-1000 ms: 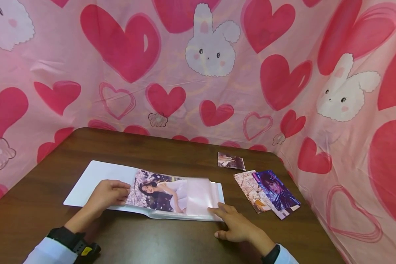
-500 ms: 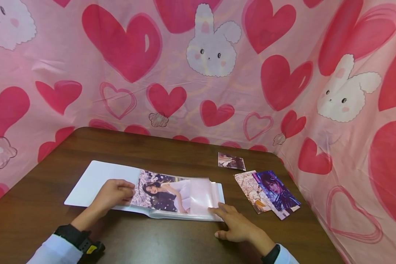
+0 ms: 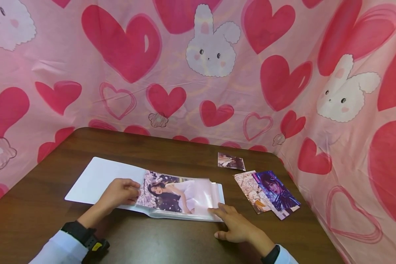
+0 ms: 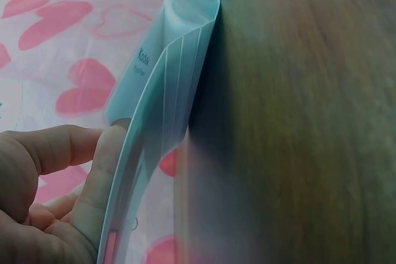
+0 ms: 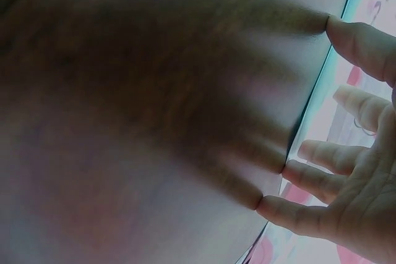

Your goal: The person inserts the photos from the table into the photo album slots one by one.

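A white photo album lies open on the table, its plain cover spread to the left. My left hand pinches the left edge of a photo of a person in white among blossoms. Much of this photo sits within a clear sleeve, whose right part shows pale pink. In the left wrist view, thumb and curled fingers meet at a thin edge, near a pale face printed "Kodak". My right hand has its fingers spread, fingertips touching the album's right front corner.
Two overlapping photos, one with pink blossoms and one blue-purple, lie right of the album. Another photo lies behind them. A heart-and-rabbit cloth hangs around the brown table.
My left hand has moved right, sliding the photo further into the sleeve; the pale pink strip is narrower. The cover's far left corner has risen slightly. My right hand stays in place.
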`<state>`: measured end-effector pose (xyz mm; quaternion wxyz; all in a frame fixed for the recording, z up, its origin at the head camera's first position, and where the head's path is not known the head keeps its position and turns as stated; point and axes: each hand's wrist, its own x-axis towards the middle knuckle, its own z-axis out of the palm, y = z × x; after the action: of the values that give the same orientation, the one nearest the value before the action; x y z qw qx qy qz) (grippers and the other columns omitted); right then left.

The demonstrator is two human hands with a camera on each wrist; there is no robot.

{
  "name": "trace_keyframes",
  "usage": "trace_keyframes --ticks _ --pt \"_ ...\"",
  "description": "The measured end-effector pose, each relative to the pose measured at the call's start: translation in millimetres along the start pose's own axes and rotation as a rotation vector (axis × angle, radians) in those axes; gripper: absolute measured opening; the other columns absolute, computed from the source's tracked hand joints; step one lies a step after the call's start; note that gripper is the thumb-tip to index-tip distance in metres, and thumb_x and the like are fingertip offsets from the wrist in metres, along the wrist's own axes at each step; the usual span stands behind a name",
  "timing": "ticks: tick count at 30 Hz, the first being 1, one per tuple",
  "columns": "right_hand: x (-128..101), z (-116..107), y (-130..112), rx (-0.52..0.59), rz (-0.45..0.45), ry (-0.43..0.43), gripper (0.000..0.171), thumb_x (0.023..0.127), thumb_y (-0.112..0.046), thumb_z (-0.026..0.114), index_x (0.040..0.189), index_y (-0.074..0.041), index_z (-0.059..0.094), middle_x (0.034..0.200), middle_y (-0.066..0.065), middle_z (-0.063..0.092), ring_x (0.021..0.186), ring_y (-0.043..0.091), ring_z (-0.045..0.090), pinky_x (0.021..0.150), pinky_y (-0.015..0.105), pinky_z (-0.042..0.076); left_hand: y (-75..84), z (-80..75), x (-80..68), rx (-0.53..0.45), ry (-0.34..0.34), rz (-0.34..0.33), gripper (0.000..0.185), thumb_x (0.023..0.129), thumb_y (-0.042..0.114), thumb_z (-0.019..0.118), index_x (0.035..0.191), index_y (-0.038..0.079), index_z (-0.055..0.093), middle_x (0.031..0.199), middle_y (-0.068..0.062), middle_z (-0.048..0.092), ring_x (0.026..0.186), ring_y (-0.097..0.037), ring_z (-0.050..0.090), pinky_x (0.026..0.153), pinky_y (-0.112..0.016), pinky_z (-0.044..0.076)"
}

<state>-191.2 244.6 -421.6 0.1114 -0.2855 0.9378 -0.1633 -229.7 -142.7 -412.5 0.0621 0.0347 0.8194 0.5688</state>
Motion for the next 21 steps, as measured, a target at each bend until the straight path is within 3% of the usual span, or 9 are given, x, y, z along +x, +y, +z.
trace_keyframes --ticks 21 --pt "-0.5 -0.7 -0.4 -0.003 0.013 -0.008 0.066 0.081 -0.034 0.07 0.14 -0.02 0.041 0.142 0.023 0.031 0.124 0.041 0.034 0.087 0.061 0.039 9.6 19.2 10.0 0.037 -0.055 -0.004 0.018 0.081 0.003 0.067 0.094 -0.009 0.065 0.073 -0.009 0.062 0.061 -0.022 0.061 0.057 -0.034 0.055"
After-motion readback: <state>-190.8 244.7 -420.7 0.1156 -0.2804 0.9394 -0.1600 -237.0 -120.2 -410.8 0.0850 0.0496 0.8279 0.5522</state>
